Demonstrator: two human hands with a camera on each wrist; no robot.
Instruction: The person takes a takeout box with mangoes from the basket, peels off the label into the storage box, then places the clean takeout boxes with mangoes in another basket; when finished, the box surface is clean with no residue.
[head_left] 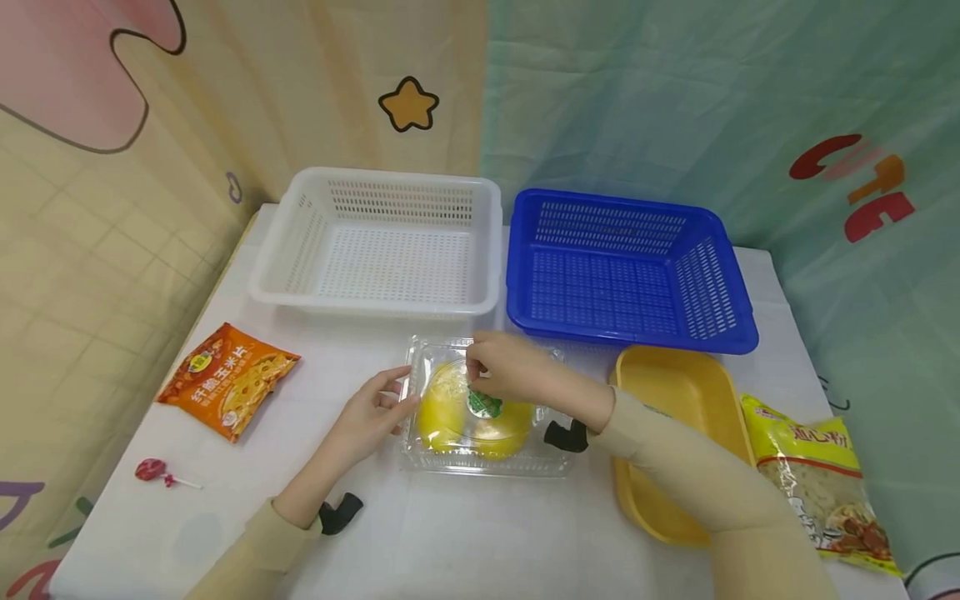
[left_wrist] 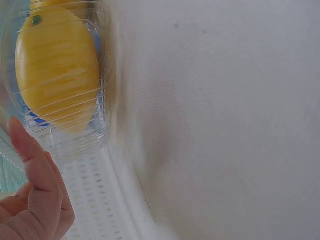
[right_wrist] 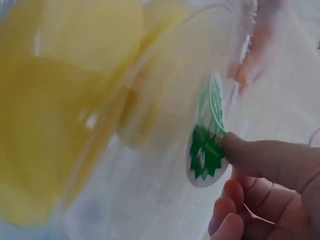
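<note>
A clear plastic box point(head_left: 487, 463) with yellow fruit point(head_left: 442, 408) inside lies on the white table, its lid down. A green and white sticker point(right_wrist: 206, 150) is on the lid. My right hand point(head_left: 510, 367) reaches over the lid and pinches the sticker's edge, the thumb tip overlapping it and the other fingers curled. At the box's left side, my left hand point(head_left: 367, 414) steadies the rim with loosely extended fingers. In the left wrist view, the left fingers point(left_wrist: 37, 175) lie beside the box wall, and one fruit point(left_wrist: 57, 70) shows through the ridged plastic.
Behind the box stand a white basket point(head_left: 382, 308) and a blue basket point(head_left: 630, 333). A yellow tray point(head_left: 626, 467) lies under my right forearm, with a yellow food bag point(head_left: 817, 475) beyond it. An orange snack packet point(head_left: 228, 381) and a lollipop point(head_left: 152, 469) lie at left.
</note>
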